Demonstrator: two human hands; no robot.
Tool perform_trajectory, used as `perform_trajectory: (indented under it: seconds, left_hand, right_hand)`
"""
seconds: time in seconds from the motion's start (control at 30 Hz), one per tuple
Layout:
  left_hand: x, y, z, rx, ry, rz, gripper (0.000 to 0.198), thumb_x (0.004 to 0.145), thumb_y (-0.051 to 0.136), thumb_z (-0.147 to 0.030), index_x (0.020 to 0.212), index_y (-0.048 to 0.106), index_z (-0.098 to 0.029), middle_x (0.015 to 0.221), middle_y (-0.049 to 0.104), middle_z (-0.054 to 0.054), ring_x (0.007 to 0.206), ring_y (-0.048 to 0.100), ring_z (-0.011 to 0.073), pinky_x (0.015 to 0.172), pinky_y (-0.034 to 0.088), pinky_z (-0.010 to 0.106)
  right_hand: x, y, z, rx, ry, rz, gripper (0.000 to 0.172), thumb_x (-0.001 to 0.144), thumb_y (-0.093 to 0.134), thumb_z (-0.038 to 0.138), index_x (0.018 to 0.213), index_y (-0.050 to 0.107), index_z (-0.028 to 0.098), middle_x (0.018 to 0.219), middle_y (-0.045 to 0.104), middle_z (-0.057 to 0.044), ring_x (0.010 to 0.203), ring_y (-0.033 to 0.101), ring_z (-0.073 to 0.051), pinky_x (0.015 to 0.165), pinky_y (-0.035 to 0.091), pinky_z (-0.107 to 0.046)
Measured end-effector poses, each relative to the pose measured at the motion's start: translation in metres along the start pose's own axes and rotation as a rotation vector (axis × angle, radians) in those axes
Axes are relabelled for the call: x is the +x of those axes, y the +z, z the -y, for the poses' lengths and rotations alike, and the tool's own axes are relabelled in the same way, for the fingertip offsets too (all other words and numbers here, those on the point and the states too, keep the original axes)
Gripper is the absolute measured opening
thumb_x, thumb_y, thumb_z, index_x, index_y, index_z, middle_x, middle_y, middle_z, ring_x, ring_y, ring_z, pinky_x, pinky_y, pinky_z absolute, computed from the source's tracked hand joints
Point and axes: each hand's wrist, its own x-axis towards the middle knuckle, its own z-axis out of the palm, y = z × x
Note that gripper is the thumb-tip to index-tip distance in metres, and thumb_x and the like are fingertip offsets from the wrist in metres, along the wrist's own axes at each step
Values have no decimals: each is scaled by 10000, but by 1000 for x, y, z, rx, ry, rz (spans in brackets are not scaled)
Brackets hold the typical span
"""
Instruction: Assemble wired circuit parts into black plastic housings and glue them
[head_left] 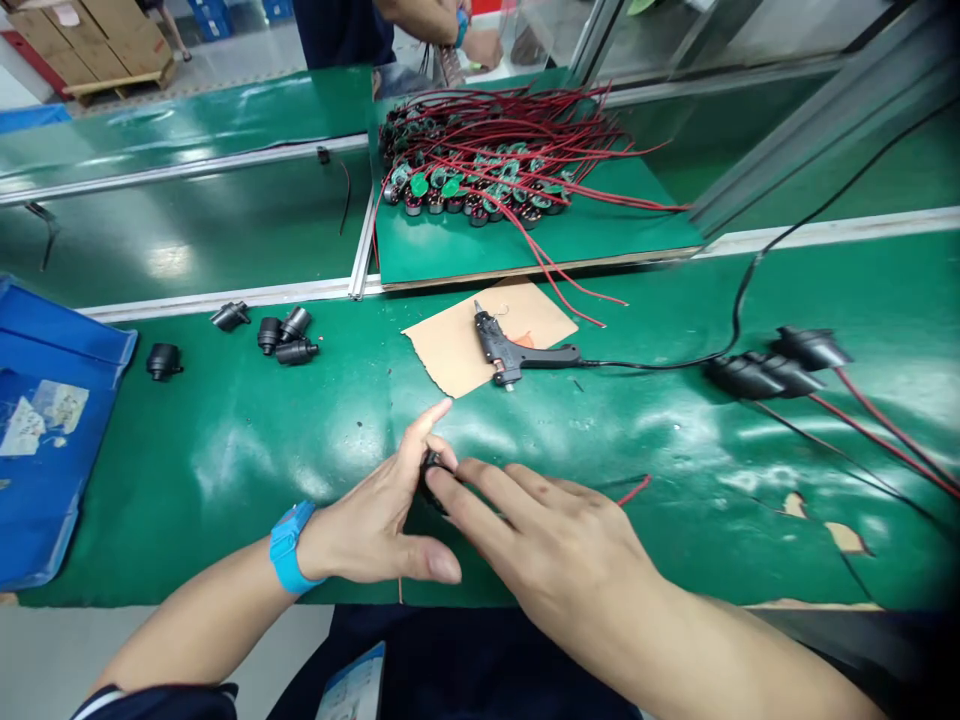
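Observation:
Over the bench, my left hand (pixel 375 510), with a blue wristband (pixel 292 545), is against a small black part (pixel 433 482). Its thumb and one finger stick out while another finger bends over the part. From the other side, my right hand (pixel 547 520) has its fingers closed on the same part and covers most of it. A red wire (pixel 635 490) shows beyond my right hand; whether it joins the part is hidden. Just past my hands, a black glue gun (pixel 517 352) lies on a piece of brown cardboard (pixel 450 350).
Several black housings (pixel 292 335) lie at left near a blue bin (pixel 45 430). Blurred black parts with wires (pixel 772 370) lie at right beside the glue gun's cord (pixel 739 310). A raised board (pixel 450 250) bears many wired parts (pixel 487 180). Another person (pixel 345 30) stands beyond.

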Motion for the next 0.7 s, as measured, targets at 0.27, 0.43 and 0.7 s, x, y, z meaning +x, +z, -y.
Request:
perform_trajectory:
  seconds: [0.27,0.43,0.7]
  left_hand:
    - [-9,-94,22,1307,-405,-552,417,1022,439,-390,1357,527,-157,1309,586,205,1149,574,440,870,517,562]
    - [-16,-106,21,1483,-481,-436,407,1006,423,-379,1323,533,-149,1110,634,186,927,623,415,661,471,430]
    - [-6,-91,34,1232,-391,-452,445,1054,363,-432,1369,536,-171,1156,682,173,946,697,349,753,505,401]
  right_hand:
    - [-107,-6,-101,-436,615,-24,178,902,638,355,964,615,190,760,675,-46,671,654,-219,493,362,-310]
    - [-153,5,-169,-426,764,-91,243,905,628,374,1054,618,183,897,716,-123,832,661,-300,711,506,-404]
    - [-69,2,-179,-268,528,-241,265,949,660,456,1023,702,206,1093,731,-120,1039,642,-312,927,446,-467]
